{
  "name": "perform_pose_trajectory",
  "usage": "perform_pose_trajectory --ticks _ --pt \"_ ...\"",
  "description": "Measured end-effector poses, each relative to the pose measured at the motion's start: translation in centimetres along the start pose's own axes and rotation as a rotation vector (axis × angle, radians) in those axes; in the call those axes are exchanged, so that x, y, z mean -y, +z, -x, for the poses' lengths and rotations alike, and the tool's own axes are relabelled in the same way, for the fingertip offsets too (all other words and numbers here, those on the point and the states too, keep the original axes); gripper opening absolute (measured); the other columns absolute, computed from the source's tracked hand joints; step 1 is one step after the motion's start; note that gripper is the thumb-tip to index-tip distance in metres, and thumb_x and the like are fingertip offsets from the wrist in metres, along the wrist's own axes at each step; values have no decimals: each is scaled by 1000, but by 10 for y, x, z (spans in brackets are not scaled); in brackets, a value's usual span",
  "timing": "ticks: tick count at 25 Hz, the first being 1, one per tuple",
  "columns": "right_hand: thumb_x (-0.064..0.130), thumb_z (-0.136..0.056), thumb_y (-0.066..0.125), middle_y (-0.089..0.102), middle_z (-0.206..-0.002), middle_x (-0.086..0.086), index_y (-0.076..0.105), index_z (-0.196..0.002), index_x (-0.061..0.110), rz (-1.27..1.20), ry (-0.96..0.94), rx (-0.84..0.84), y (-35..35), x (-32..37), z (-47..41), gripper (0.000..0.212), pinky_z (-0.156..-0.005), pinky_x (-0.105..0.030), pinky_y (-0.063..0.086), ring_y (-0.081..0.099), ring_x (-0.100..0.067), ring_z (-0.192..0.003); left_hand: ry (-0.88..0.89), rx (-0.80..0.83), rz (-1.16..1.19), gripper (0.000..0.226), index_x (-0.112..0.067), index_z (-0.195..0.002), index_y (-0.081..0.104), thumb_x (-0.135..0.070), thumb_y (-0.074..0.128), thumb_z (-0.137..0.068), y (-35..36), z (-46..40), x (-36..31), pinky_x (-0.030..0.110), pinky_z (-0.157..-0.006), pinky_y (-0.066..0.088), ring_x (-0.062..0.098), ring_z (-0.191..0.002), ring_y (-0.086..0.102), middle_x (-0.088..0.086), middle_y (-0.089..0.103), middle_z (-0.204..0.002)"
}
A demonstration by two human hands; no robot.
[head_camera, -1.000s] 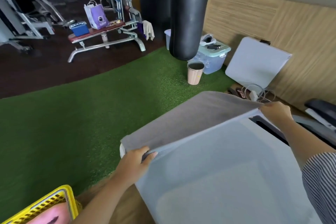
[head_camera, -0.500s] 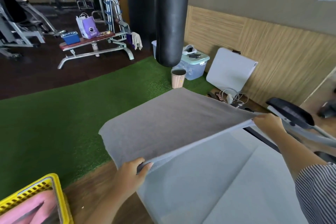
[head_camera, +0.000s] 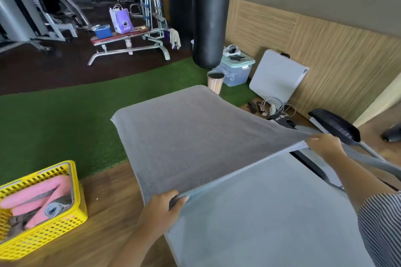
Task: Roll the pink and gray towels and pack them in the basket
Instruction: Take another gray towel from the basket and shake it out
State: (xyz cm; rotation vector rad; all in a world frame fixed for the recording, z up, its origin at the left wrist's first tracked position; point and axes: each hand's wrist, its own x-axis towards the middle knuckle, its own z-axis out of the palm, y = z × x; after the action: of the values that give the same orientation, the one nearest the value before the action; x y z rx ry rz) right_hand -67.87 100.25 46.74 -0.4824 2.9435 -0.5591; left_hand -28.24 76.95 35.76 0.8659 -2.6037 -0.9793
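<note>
A gray towel is stretched out flat in the air in front of me, its far half sloping away and down. My left hand grips its near left corner. My right hand pinches the near right corner. Under the towel lies a pale gray table top. At the lower left stands a yellow basket holding rolled pink towels and a rolled gray towel.
The basket sits on a wooden floor beside green turf. A black punching bag hangs ahead, with a small bin and a clear storage box beneath. An exercise machine arm is by my right hand.
The towel has spread out farther forward and flatter between my hands. The view has shifted, bringing more of the yellow basket and its rolled towels into sight.
</note>
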Motion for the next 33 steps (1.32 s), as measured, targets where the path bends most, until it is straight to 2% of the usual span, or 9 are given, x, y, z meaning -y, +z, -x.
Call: perform_pose_trajectory --ticks 6,8,13,15,17,21,25,29,33 --pt "10 -90 45 62 -91 -18 64 -102 -2 11 16 29 -7 -64 38 25 -76 -33 39 54 -32 -86 23 -43 -52 56 -19 -60 36 -72 30 -76 30 55 -28 30 -48 27 14 -48 47 -1 36 -48" --pt "13 -91 44 63 -99 -19 63 -105 2 44 8 38 -11 -82 58 26 -78 -33 38 55 -34 -93 24 -42 -59 54 -21 -60 35 -72 29 -76 37 76 -35 29 -47 25 12 -47 45 -1 35 -48" --pt "17 -94 42 62 -112 -20 61 -114 4 133 30 41 -22 -132 106 31 -86 -35 40 55 -35 -105 34 -38 -56 50 -22 -59 36 -68 35 -79 64 134 -52 30 -48 28 11 -47 45 -2 37 -47" --pt "18 -94 41 63 -110 -18 62 -111 4 142 30 38 -29 -152 119 30 -82 -32 40 57 -33 -101 29 -41 -66 55 -19 -62 42 -71 31 -78 76 156 -62 28 -48 29 11 -49 48 -1 41 -49" --pt "17 -94 43 63 -109 -18 63 -110 4 104 26 45 -38 -172 132 29 -76 -30 39 57 -32 -95 3 -27 -77 54 -16 -67 48 -67 39 -83 86 173 -74 26 -49 31 12 -53 52 1 47 -53" --pt "17 -92 48 64 -104 -20 63 -109 6 109 -10 13 -61 -211 138 25 -71 -29 36 56 -32 -91 -39 -30 -50 48 -19 -62 41 -60 47 -87 117 192 -107 27 -49 31 12 -52 50 0 42 -52" --pt "23 -92 50 66 -104 -17 62 -111 5 108 -106 17 -70 -256 110 29 -75 -29 37 60 -31 -96 -91 -113 -24 51 -19 -60 37 -62 47 -84 157 209 -139 26 -48 30 14 -52 48 -1 39 -51" --pt "28 -91 51 64 -79 -5 65 -95 12 121 -272 100 -77 -305 81 22 -64 -28 45 60 -23 -73 -215 -217 -2 55 -20 -62 44 -73 39 -75 207 228 -168 31 -56 42 10 -56 53 -1 47 -55" --pt "24 -86 53 69 -92 -7 70 -94 16 180 -435 303 -60 -350 68 20 -77 -37 52 64 -24 -82 -265 -299 -86 36 -36 -66 53 -64 33 -78 251 256 -179 29 -59 47 13 -65 61 -11 54 -62"
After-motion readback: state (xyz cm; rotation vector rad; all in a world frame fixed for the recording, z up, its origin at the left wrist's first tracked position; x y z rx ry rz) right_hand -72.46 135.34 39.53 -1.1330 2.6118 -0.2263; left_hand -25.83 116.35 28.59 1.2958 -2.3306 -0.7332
